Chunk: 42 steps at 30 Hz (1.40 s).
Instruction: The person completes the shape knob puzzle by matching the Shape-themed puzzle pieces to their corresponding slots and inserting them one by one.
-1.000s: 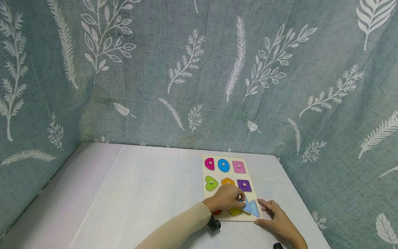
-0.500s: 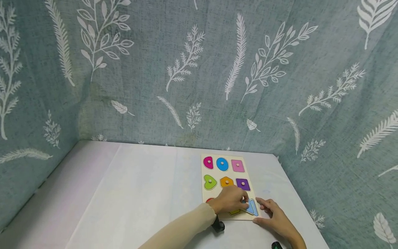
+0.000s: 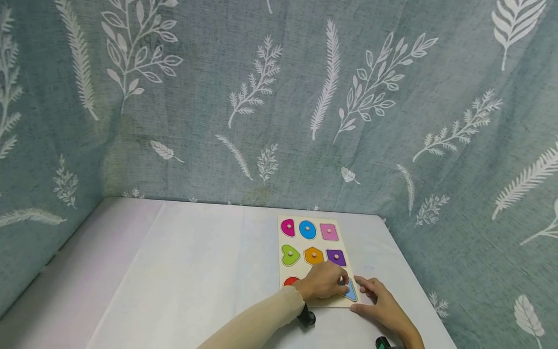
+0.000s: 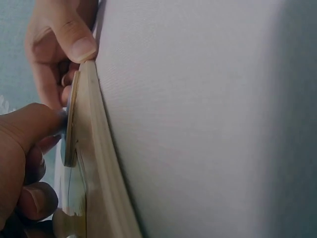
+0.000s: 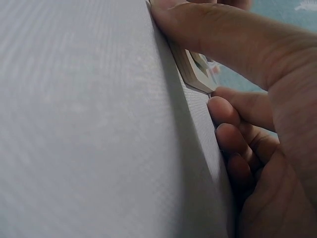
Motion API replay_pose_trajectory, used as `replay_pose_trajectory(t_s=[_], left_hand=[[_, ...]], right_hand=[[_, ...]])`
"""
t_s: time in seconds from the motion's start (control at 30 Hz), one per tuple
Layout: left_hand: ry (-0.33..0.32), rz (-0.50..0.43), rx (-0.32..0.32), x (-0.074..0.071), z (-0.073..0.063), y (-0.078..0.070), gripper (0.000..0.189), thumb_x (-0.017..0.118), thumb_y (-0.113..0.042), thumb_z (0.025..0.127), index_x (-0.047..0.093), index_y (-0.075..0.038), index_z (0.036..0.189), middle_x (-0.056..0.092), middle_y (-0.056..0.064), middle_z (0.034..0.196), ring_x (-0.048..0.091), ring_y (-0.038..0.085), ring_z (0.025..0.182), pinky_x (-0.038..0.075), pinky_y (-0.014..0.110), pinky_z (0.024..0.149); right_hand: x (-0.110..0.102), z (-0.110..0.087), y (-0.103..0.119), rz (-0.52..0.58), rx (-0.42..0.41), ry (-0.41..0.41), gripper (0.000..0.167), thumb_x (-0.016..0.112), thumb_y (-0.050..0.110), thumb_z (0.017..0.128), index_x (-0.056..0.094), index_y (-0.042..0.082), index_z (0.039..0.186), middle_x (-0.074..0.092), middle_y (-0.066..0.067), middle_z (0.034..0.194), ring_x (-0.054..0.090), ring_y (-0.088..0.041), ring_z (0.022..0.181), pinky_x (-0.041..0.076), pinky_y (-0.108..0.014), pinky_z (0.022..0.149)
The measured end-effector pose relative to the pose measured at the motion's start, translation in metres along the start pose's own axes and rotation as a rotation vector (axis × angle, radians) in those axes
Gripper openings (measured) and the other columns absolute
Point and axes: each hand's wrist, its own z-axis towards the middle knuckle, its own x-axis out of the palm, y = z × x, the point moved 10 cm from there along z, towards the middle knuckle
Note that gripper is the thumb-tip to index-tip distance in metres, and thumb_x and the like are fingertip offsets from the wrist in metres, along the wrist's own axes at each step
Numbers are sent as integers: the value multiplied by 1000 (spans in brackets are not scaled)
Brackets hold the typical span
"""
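Observation:
A cream wooden peg puzzle board (image 3: 316, 243) lies on the white table, with several coloured knobbed shapes in it. My left hand (image 3: 323, 281) pinches the knob of a light blue triangle piece (image 3: 350, 292) at the board's near right corner. In the left wrist view that piece (image 4: 72, 119) sits slightly tilted against the board's face, close over its recess. My right hand (image 3: 378, 303) holds the same corner, thumb on the near edge and fingers along the right side. The left hand covers part of the bottom row.
Upper rows hold a magenta half-round (image 3: 287, 228), blue oval (image 3: 307, 230), pink square (image 3: 329, 231), green heart (image 3: 290, 255), orange hexagon (image 3: 314, 255) and purple piece (image 3: 336, 257). A red piece (image 3: 291, 280) shows beside the left wrist. Leaf-patterned cloth (image 3: 196, 97) hangs behind the table.
My left hand has shifted slightly right with the blue triangle, which now covers the blue recess that showed beside it. The right hand keeps its place at the corner.

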Motion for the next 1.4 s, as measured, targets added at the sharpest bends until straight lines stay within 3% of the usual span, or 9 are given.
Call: replay_pose_trajectory(t_s=[0.4,0.77,0.9,1.0,1.17,1.3,1.4], left_hand=[[-13,31,8,4,2,3,11,76,-32,93,76,-22,89,45,-14,58,43,0,57,32,17,52],[22,48,-88,-4,-7,15,10,77,-34,93,77,-24,91,51,-15,64,46,1,62,36,16,56],[3,34,-72,-15,-12,22,7,74,-28,96,78,-22,94,55,-16,69,47,0,65,39,15,59],[-19,-9,-54,-32,-16,34,8,71,-24,98,78,-19,97,57,-15,72,49,0,68,40,15,62],[-47,-37,-63,-71,-43,65,12,71,-24,98,77,-16,104,59,-13,76,52,2,70,44,17,64],[-103,-22,-91,-109,-84,97,11,71,-21,97,77,-15,104,64,-12,83,57,9,77,46,22,69],[-162,-3,-111,-138,-121,119,9,70,-19,98,76,-14,102,64,-10,86,59,13,76,47,26,67]], right_hand=[[3,2,8,19,-26,33,78,89,34,79,56,10,146,50,-3,105,45,-19,102,45,-26,94],[12,12,14,7,-35,50,78,90,36,79,57,13,146,50,-2,105,45,-18,101,44,-25,91],[9,14,19,-39,-66,60,80,89,37,79,57,10,147,50,-1,105,46,-17,101,45,-28,92],[-1,18,19,-81,-64,67,81,88,40,80,56,9,148,50,-1,104,46,-18,101,46,-31,96],[-14,22,9,-18,12,85,70,82,36,88,56,10,147,55,-4,106,50,-18,97,48,-26,86],[-27,19,12,12,-13,68,60,76,30,94,56,8,147,58,-10,119,55,-18,97,48,-26,80],[-40,14,22,-54,-94,31,59,74,32,96,55,9,147,55,-14,134,58,-21,104,51,-31,82]])
